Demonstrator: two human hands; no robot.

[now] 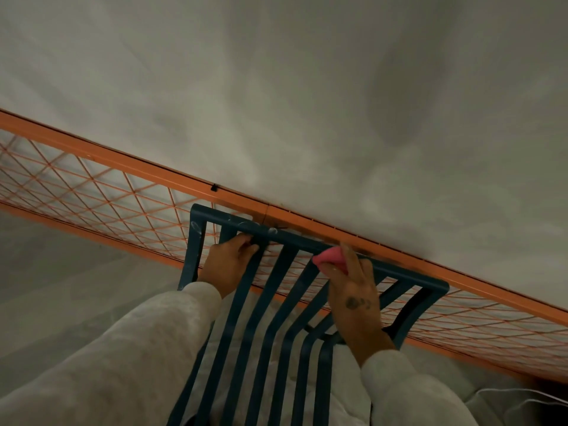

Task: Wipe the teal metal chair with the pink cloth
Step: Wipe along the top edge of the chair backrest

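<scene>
- The left hand (229, 261) curled its fingers over the top rail of the teal metal chair (299, 241) near the chair's left corner, gripping it, likely to steady it.
- The chair stood right in front of the person, its slatted back rising towards the camera. Painted metal probably made it stiff and fairly slick, so it could take firm rubbing. It looked light enough to shift under a push, and the top rail and side uprights seemed the safest places to hold.
- Pale ring-shaped marks (246, 225) showed on the rail's left part, perhaps what still needed wiping.
- The pink cloth (332, 258) was bunched small and soft against the rail right of centre, likely to mould round the bar's edges.
- The right hand (353, 293) pinched the cloth between thumb and fingers and pressed it onto the rail.
- A white padded cushion (350, 392) showed through and beside the slats.
- An orange mesh panel (92, 192) ran just behind the chair back; touching or not, I could not tell.
- Beyond it lay a dim, mottled grey surface (307, 103), wall or floor unclear.
- A white cord (522, 394) lay at the lower right.
</scene>
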